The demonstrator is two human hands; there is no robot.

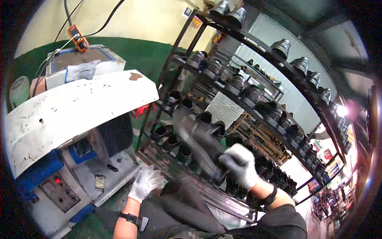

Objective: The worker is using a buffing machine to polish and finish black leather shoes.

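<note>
My right hand (240, 164), in a white work glove, grips a black boot (199, 139) by its lower end; the boot is motion-blurred and points up-left toward the rack. My left hand (145, 182), also in a white glove, hangs with fingers spread and holds nothing, just beside the grey ledge of a machine (79, 167). Both wrists wear dark bands. The boot is in front of the lower shelves of a black metal rack (223, 36) loaded with several black boots.
A machine with a white curved cover (75, 107), blue parts and a control panel with a red light (57, 181) stands at my left. Behind it is a box with a glove (81, 71) on top and an orange handheld device (77, 38). The floor is green.
</note>
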